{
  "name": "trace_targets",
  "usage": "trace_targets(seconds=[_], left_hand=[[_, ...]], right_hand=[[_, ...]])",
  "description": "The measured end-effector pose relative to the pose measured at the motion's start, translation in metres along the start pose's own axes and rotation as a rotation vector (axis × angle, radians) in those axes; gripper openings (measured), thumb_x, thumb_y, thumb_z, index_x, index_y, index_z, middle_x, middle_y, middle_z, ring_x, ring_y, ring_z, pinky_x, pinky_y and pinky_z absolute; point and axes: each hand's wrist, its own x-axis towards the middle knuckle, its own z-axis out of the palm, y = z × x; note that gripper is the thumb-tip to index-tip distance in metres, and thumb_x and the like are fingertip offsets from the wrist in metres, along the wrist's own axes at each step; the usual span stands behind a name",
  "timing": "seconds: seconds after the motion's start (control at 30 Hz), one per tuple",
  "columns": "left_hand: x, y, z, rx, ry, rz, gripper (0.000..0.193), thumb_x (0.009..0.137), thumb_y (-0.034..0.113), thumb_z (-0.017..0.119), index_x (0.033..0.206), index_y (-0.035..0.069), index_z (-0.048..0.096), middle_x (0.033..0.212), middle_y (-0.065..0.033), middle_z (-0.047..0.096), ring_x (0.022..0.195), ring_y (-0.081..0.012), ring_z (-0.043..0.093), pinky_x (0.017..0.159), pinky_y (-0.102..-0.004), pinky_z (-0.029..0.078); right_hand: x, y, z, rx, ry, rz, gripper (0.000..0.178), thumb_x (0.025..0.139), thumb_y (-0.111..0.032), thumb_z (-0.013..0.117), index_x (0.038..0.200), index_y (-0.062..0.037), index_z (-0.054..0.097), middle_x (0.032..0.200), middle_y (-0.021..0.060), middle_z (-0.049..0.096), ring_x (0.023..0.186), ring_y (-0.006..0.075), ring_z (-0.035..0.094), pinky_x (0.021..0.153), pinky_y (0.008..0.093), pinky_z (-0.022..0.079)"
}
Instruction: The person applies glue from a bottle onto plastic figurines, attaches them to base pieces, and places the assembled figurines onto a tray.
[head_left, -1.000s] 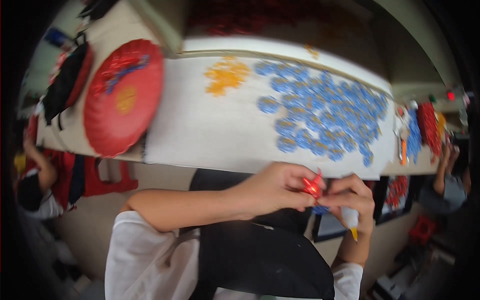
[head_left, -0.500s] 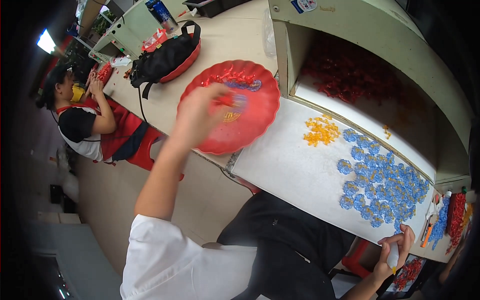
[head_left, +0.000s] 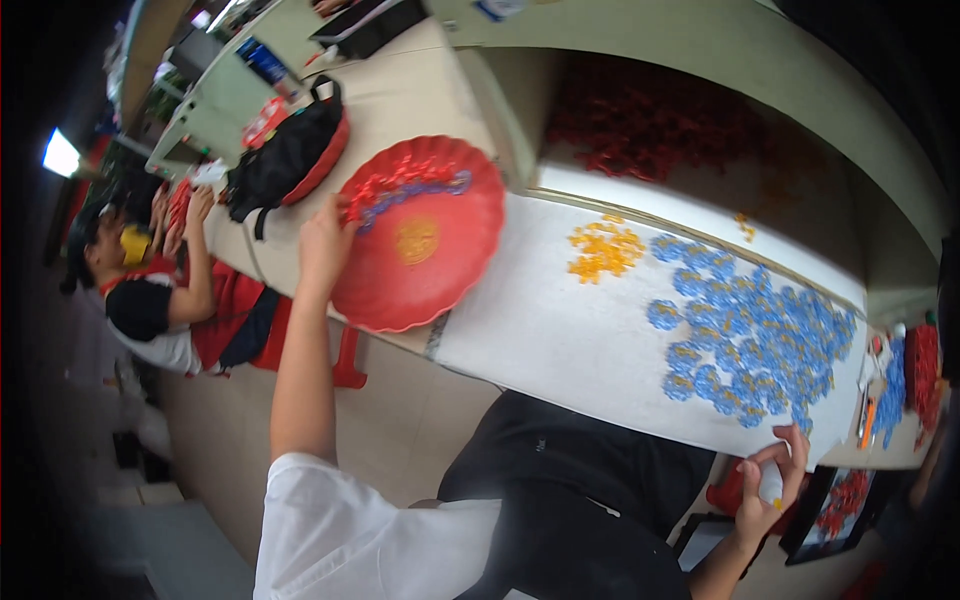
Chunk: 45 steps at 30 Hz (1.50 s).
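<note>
A red scalloped plate lies on the left part of the bench. Along its far rim runs a curved row of small red-and-blue plastic pieces. My left hand is at the plate's left rim, with its fingertips closed on the red-and-blue piece at the row's left end, partly hiding it. Low on the right, my right hand is wrapped round a small white squeeze bottle with a yellow tip. Many blue flower-shaped pieces with yellow middles cover the white sheet, beside a pile of yellow pieces.
A shelf behind the sheet holds a heap of red pieces. A black bag rests in a red basin, near a blue can. An orange cutter lies at the right. A person sits far left.
My left hand has moved left and lowered its red-and-blue piece from above the plate to the left end of the row. The view has shifted; my right hand keeps the bottle.
</note>
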Motion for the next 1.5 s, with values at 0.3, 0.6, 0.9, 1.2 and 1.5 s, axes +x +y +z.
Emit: trace_targets(seconds=[0.3,0.6,0.9,1.2,1.5], left_hand=[[-0.03,0.107,-0.051,-0.446,0.062,0.05,0.045,0.077,0.007,0.055,0.12,0.005,0.04,0.106,-0.0139,0.052,0.098,-0.0207,0.05,0.086,-0.03,0.037],[-0.059,0.373,0.025,-0.784,-0.568,0.899,0.021,0.072,0.011,0.06,0.091,0.003,0.058,0.088,-0.0117,0.059,0.084,-0.0272,0.053,0.076,-0.0341,0.04],[0.024,0.38,0.08,-0.488,-0.229,0.716,0.012,0.072,0.01,0.056,0.08,0.003,0.06,0.078,-0.014,0.059,0.077,-0.0295,0.056,0.069,-0.0369,0.044],[0.099,0.346,0.138,-0.075,0.093,0.863,0.02,0.074,0.01,0.054,0.094,0.011,0.058,0.09,-0.0083,0.057,0.086,-0.0246,0.052,0.076,-0.0346,0.041],[0.134,0.41,0.18,-0.275,0.233,0.94,0.03,0.075,0.025,0.056,0.102,0.013,0.055,0.108,-0.009,0.05,0.105,-0.0291,0.041,0.088,-0.0457,0.03]], right_hand=[[0.004,0.012,0.004,0.544,0.077,0.273,0.053,0.068,0.007,0.05,0.117,-0.0032,0.033,0.096,0.008,0.042,0.068,0.0083,0.044,0.064,0.0206,0.037],[-0.024,0.033,-0.041,0.686,0.305,0.309,0.031,0.073,0.004,0.046,0.098,-0.0037,0.029,0.102,0.0102,0.039,0.058,0.0094,0.044,0.043,0.0189,0.037],[-0.053,0.046,-0.054,0.49,0.416,0.359,0.027,0.077,-0.003,0.049,0.103,-0.0008,0.044,0.111,0.0122,0.04,0.078,0.0164,0.052,0.057,0.0258,0.048],[-0.037,0.042,-0.047,0.473,0.395,0.361,0.028,0.078,-0.008,0.049,0.104,0.0001,0.043,0.108,0.0116,0.042,0.079,0.0157,0.052,0.057,0.0252,0.048],[-0.039,0.024,-0.04,0.418,0.36,0.366,0.029,0.077,-0.011,0.052,0.102,-0.0002,0.044,0.105,0.0112,0.044,0.078,0.014,0.052,0.058,0.0252,0.048]])
